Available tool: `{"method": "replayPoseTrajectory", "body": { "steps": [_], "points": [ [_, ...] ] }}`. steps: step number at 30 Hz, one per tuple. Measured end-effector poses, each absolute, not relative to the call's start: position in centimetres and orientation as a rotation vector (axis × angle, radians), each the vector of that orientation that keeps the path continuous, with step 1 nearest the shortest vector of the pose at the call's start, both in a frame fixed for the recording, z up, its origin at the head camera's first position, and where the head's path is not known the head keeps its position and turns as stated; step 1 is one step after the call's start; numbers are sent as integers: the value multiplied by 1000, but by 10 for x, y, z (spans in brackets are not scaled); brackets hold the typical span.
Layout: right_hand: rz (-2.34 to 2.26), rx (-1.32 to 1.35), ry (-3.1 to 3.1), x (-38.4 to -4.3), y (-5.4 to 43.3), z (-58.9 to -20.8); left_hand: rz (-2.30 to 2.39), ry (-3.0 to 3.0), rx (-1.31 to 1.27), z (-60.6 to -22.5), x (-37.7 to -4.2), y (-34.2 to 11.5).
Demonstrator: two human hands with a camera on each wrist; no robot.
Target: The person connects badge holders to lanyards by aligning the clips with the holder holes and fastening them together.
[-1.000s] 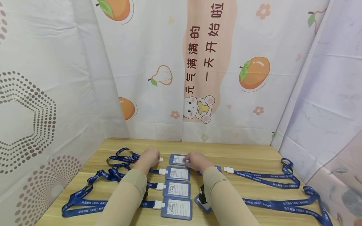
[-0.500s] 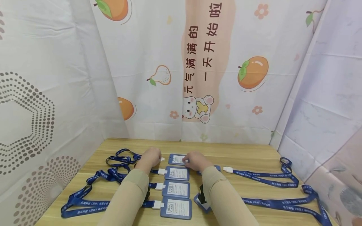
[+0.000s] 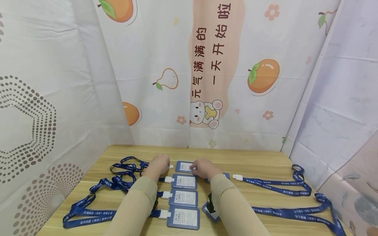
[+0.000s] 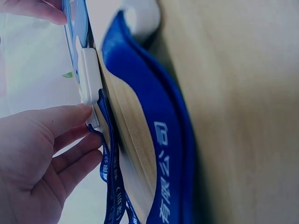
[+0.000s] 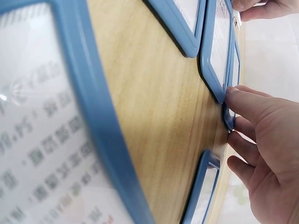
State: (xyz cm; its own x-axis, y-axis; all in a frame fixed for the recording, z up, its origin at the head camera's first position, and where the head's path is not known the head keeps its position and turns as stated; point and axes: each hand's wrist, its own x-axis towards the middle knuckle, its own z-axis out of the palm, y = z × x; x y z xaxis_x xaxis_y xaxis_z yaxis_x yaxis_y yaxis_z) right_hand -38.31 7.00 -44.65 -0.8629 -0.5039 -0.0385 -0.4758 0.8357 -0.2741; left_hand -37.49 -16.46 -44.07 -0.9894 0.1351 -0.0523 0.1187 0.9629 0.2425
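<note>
My left hand (image 3: 159, 165) pinches the white clip (image 3: 171, 166) of the rearmost blue lanyard; in the left wrist view its thumb (image 4: 70, 116) lies against white plastic. Just to the right lies the rearmost blue ID badge holder (image 3: 182, 166), a small gap from the clip. My right hand (image 3: 205, 167) grips that holder by its right end, the thumb (image 5: 240, 100) on its edge in the right wrist view. Towards me, a column of badge holders (image 3: 184, 198) lies flat, each meeting a lanyard's white clip (image 3: 166, 195) on its left.
Blue lanyard straps (image 3: 94, 213) spread over the left of the wooden table (image 3: 251, 159). On the right lie two more lanyards, one with a loose white clip (image 3: 237, 177). Two badge holders sit partly under my right arm, one tilted (image 3: 211, 214). Printed curtains (image 3: 159, 108) enclose the table.
My left hand has shifted slightly right with the white clip, narrowing the gap to the rearmost badge holder. My right hand stays on that holder.
</note>
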Motion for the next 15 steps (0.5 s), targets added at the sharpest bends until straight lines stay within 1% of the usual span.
{"method": "replayPoseTrajectory", "body": {
  "steps": [8,15],
  "points": [
    [-400,-778,2908,-383,71,-448,330,3067,237,-440,-374,-158],
    [-390,-806,2924,-384,71,-449,312,3084,219,-442,-376,-154]
  ]
}}
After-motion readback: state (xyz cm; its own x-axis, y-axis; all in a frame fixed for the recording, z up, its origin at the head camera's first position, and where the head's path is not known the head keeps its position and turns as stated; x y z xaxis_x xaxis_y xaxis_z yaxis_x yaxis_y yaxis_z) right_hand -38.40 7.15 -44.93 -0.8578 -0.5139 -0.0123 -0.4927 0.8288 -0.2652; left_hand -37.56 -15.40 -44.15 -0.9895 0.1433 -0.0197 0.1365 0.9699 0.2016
